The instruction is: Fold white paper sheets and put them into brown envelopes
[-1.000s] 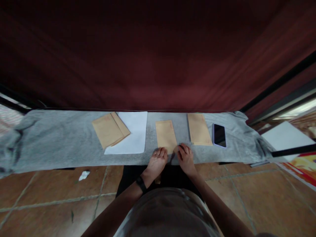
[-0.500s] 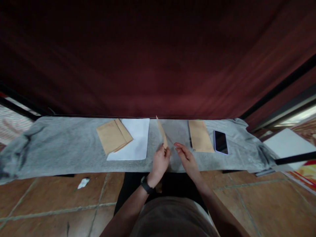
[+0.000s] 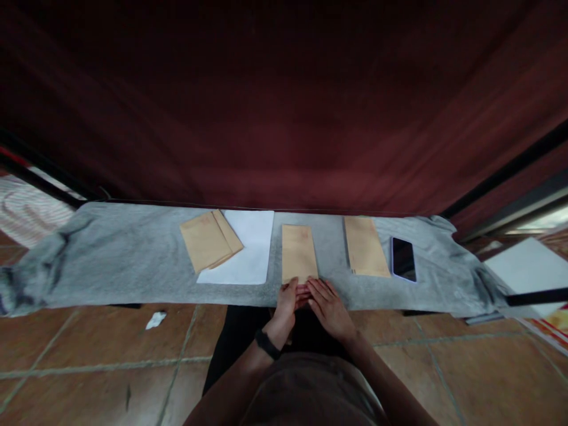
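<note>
The brown paper envelope [image 3: 299, 251] lies flat near the middle of the desk [image 3: 115, 260], straight ahead of the two hands and just beyond them. Its long axis runs from the near edge of the desk toward the far side, with one short end toward the person and the other pointing away. A faint reddish mark shows near its far right corner.

Both hands meet at the near short end, and neither looks clearly nearer. The left hand [image 3: 286, 303] has its thumb at the near left corner, its grip narrow, the fingers reaching in toward the other hand. The right hand [image 3: 331, 309] comes in from the near right corner, fingers stretched out side by side over that end and over the left fingertips. I cannot tell whether either grip pinches the paper.

Left of the envelope, and apart from it, lies a white sheet [image 3: 255, 242], partly under a fanned pile of brown envelopes [image 3: 203, 241] turned askew. On the right, also apart, a stack of brown envelopes [image 3: 366, 245] lies with its long axis running mostly away from the person, and just beside that is a phone [image 3: 403, 259], screen up.
</note>
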Tool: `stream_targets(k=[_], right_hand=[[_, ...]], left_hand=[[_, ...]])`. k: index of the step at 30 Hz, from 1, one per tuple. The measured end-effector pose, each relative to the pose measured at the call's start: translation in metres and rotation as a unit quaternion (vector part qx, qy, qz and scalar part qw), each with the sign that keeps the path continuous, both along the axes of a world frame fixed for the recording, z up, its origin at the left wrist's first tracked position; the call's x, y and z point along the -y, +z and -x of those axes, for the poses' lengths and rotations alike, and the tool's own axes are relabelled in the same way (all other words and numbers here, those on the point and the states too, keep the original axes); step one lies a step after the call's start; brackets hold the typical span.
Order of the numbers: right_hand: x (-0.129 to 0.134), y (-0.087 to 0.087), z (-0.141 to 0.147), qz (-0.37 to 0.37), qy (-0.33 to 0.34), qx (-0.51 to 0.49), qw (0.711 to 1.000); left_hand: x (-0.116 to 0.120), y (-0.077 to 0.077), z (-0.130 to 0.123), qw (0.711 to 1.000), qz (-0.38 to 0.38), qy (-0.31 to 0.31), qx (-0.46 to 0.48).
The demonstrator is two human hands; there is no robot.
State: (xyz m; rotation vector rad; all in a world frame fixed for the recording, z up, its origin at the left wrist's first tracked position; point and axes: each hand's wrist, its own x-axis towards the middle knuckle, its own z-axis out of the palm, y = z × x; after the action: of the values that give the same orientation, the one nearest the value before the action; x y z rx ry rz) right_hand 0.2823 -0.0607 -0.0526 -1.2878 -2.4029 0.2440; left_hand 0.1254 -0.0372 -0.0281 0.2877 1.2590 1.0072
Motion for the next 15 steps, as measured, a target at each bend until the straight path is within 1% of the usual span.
stream_targets(k=[2,4,5,6,7,8,9,10,11,12,13,14,15], right_hand=[[-0.001,-0.003,-0.002,0.005,0.001,0.001,1.0],[-0.002,-0.006,-0.002,0.011,0.0,0.005,1.0],[-0.002,-0.008,-0.002,0.012,0.0,0.008,1.0],[-0.002,-0.01,-0.002,0.012,0.001,0.011,1.0],[-0.002,-0.012,-0.002,0.012,0.002,0.015,1.0],[-0.001,-0.013,-0.002,0.013,0.0,0.019,1.0],[-0.001,-0.015,-0.001,0.014,-0.002,0.022,1.0],[0.0,-0.016,-0.001,0.016,-0.005,0.025,1.0],[0.0,-0.016,-0.001,0.016,-0.008,0.027,0.999],[0.001,-0.016,-0.001,0.016,-0.011,0.03,0.999],[0.002,-0.016,-0.001,0.014,-0.012,0.032,0.999],[0.002,-0.016,-0.001,0.013,-0.013,0.034,0.999],[0.003,-0.016,-0.001,0.011,-0.015,0.035,0.999]], left_hand=[[0.006,-0.002,0.006,0.999,0.004,-0.033,-0.017],[0.015,-0.006,0.011,0.996,-0.023,-0.057,-0.061],[0.019,-0.008,0.013,0.991,-0.058,-0.066,-0.103],[0.023,-0.009,0.015,0.978,-0.109,-0.078,-0.159],[0.027,-0.011,0.016,0.953,-0.175,-0.098,-0.226],[0.029,-0.012,0.017,0.913,-0.248,-0.125,-0.299],[0.031,-0.013,0.018,0.857,-0.318,-0.162,-0.371],[0.032,-0.015,0.019,0.791,-0.376,-0.204,-0.438],[0.032,-0.016,0.019,0.721,-0.417,-0.242,-0.497],[0.032,-0.018,0.02,0.657,-0.438,-0.273,-0.55],[0.032,-0.021,0.02,0.602,-0.444,-0.296,-0.594],[0.033,-0.023,0.021,0.559,-0.442,-0.311,-0.629],[0.033,-0.026,0.022,0.527,-0.437,-0.322,-0.654]])
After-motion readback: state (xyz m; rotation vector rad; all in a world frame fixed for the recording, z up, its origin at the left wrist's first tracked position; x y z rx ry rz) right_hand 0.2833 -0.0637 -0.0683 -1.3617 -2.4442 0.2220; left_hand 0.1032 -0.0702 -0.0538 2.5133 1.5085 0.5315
